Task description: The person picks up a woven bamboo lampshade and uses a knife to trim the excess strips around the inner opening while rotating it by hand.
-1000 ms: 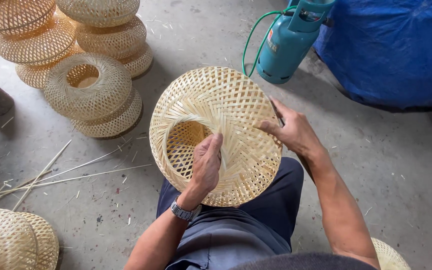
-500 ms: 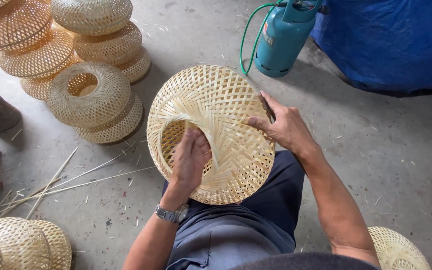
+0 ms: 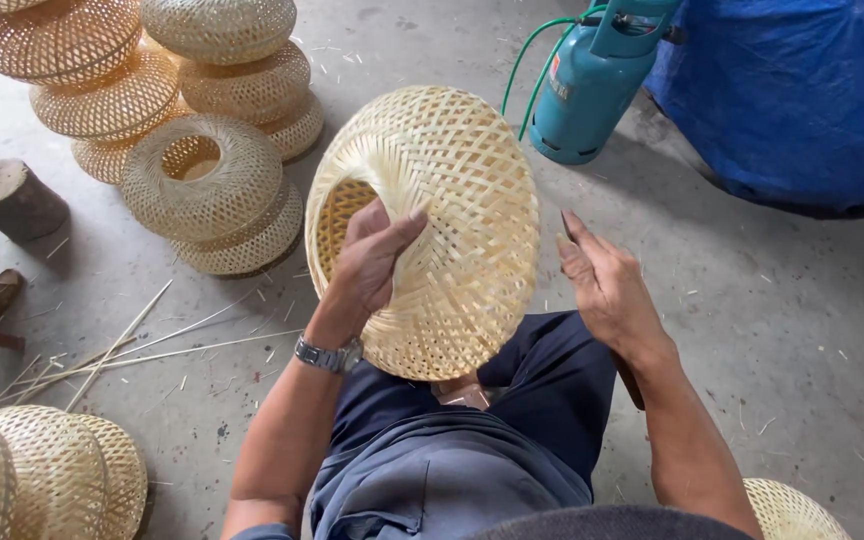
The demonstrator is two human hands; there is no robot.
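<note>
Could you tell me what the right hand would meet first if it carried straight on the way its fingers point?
Probably the teal gas cylinder: the right hand points up and away, just clear of the woven basket. Depth is unclear.

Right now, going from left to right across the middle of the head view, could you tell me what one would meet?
Wooden stump → ring-shaped woven basket → left hand gripping the pale woven basket → right hand, apart from the basket → blue tarp.

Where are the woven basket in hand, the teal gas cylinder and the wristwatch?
woven basket [image 3: 457,215], head view, on its outer woven side.
teal gas cylinder [image 3: 582,105], head view, on its body.
wristwatch [image 3: 330,354], head view, on the band at the left wrist.
</note>
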